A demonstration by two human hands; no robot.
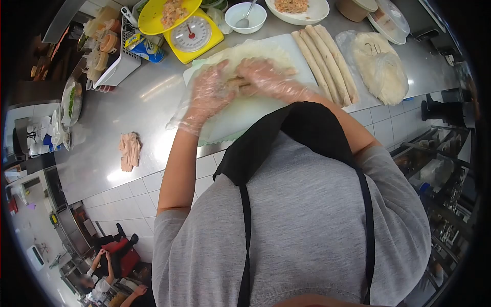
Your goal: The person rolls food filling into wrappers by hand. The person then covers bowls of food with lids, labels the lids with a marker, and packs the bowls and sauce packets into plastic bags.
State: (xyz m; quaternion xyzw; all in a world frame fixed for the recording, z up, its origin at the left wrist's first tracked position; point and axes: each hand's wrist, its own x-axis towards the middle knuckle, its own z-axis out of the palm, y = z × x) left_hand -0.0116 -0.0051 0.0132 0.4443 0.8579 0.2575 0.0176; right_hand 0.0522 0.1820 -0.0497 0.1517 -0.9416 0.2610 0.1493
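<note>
Both hands wear clear plastic gloves over a white board [302, 56] on the steel counter. My left hand [212, 92] and my right hand [263, 77] meet at a short piece of filling or roll [236, 82], on a thin pale sheet [273, 51]. The fingers curl round it, and the part under them is hidden. Right of the sheet lie several long pale rolls [327, 64], side by side on the board's edge.
A yellow scale [212, 43] bears a yellow plate [148, 18] of filling. Behind the board stand a white bowl [238, 15] and a plate of filling [313, 15]. Bagged dough [381, 69] lies right, a cloth [130, 151] left. Seated people [105, 271] show lower left.
</note>
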